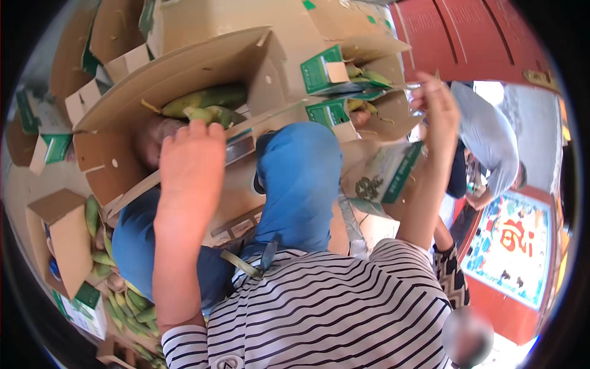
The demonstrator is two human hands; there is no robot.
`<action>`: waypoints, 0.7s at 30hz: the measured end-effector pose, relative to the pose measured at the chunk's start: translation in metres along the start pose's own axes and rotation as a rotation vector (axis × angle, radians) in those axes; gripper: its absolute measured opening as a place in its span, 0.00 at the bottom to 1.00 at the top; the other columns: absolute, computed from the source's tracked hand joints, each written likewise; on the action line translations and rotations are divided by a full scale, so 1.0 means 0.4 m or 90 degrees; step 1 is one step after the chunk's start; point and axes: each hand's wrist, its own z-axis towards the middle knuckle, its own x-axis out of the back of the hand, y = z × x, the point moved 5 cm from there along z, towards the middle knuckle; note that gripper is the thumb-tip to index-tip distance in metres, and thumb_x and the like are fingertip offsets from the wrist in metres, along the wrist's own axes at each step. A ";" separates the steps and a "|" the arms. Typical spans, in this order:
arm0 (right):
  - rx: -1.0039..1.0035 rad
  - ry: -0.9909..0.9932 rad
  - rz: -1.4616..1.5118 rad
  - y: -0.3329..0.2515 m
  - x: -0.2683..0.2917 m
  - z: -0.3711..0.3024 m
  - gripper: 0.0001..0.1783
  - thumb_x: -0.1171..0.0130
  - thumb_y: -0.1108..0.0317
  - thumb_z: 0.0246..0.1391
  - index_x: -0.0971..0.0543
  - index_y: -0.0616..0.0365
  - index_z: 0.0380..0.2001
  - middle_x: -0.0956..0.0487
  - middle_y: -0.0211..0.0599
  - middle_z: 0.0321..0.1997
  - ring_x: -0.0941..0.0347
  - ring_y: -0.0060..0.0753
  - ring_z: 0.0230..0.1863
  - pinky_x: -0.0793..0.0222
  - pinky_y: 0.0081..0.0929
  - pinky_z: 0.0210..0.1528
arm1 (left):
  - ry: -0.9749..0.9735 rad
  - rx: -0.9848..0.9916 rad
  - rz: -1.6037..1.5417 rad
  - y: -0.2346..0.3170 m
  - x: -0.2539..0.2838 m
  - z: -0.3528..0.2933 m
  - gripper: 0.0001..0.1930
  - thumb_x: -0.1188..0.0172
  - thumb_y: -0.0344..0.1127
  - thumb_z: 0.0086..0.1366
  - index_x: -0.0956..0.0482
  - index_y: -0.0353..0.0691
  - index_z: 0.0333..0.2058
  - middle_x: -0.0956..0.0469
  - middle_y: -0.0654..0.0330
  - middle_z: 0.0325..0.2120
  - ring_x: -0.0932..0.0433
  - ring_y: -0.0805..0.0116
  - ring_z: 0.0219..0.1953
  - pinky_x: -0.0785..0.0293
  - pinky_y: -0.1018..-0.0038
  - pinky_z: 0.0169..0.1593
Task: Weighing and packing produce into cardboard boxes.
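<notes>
My left hand [193,154] reaches over the near wall of a large open cardboard box [209,52]. Its bent fingers close on a pale green vegetable [201,115], partly hidden by them. Behind it in the box lies a larger, long green vegetable [206,99] with a yellowish stem. A roundish, brownish-pink item [150,144] sits left of my left hand. My right hand [437,104] is raised at the right, its slightly blurred fingers apart, beside a smaller open box [384,126] with green-and-white flaps. That box holds more green and yellowish produce [362,111].
Several long green vegetables [132,307] lie on the floor at lower left, near a small carton [64,227]. More cartons [120,27] stand at upper left. Another person [488,123] in grey bends at the right, by a patterned panel [510,246]. A red door [461,37] is behind.
</notes>
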 end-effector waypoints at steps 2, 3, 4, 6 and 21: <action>-0.078 -0.007 -0.035 0.101 0.004 -0.095 0.14 0.51 0.66 0.64 0.22 0.65 0.43 0.21 0.30 0.28 0.28 0.18 0.28 0.31 0.16 0.35 | -0.034 -0.020 -0.013 0.011 0.010 0.010 0.07 0.43 0.32 0.58 0.25 0.39 0.35 0.25 0.56 0.34 0.24 0.58 0.39 0.29 0.64 0.41; -0.114 0.011 -0.001 0.140 0.007 -0.130 0.14 0.51 0.67 0.64 0.22 0.65 0.43 0.22 0.30 0.28 0.28 0.18 0.28 0.32 0.16 0.34 | -0.071 -0.011 -0.020 0.010 0.013 0.012 0.08 0.43 0.33 0.61 0.27 0.37 0.37 0.25 0.54 0.36 0.24 0.56 0.41 0.29 0.62 0.42; -0.147 0.023 0.038 0.182 0.004 -0.157 0.13 0.52 0.68 0.64 0.21 0.64 0.43 0.22 0.30 0.28 0.28 0.17 0.28 0.32 0.16 0.33 | -0.071 -0.022 -0.013 0.011 0.017 0.010 0.08 0.43 0.33 0.61 0.27 0.37 0.37 0.25 0.54 0.36 0.24 0.56 0.41 0.29 0.62 0.42; -0.204 0.018 0.064 0.254 0.016 -0.202 0.13 0.51 0.68 0.63 0.21 0.62 0.43 0.21 0.30 0.28 0.28 0.18 0.28 0.32 0.17 0.32 | -0.076 0.010 -0.051 0.006 0.023 0.009 0.09 0.43 0.32 0.61 0.27 0.35 0.38 0.25 0.52 0.37 0.25 0.54 0.42 0.29 0.60 0.44; -0.779 -0.019 -0.479 0.974 0.452 -0.461 0.26 0.36 0.52 0.45 0.21 0.65 0.38 0.21 0.58 0.45 0.21 0.49 0.42 0.26 0.40 0.47 | -0.088 -0.019 -0.046 0.017 0.023 0.023 0.09 0.46 0.31 0.63 0.26 0.35 0.41 0.25 0.50 0.37 0.24 0.52 0.41 0.27 0.59 0.43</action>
